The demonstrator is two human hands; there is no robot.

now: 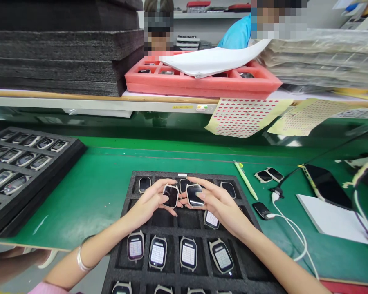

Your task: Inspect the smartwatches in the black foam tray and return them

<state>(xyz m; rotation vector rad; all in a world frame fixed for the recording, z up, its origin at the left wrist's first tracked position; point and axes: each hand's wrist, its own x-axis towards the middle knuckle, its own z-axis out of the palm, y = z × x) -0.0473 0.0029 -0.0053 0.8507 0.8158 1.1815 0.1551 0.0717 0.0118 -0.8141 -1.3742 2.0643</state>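
My left hand [155,198] grips a smartwatch case [171,197], its dark screen facing up and my thumb at the screen's edge. A similar smartwatch case [192,192] is held in my right hand [217,202], thumb on its dark glass. The two watches are side by side, a small gap between them. Both hands are above a black foam tray [178,231] with square compartments. In its lower row several watches [188,253] show lit white screens; a lit watch [211,219] lies under my right hand. Dark-screened watches [145,185] lie along the back row.
Another foam tray [76,151] of watches stands at the left. To the right are a green pen [245,179], two watches [270,174], a cabled black device [261,210] and a phone [328,185]. A shelf holds a red foam tray [202,85]; two people are behind it.
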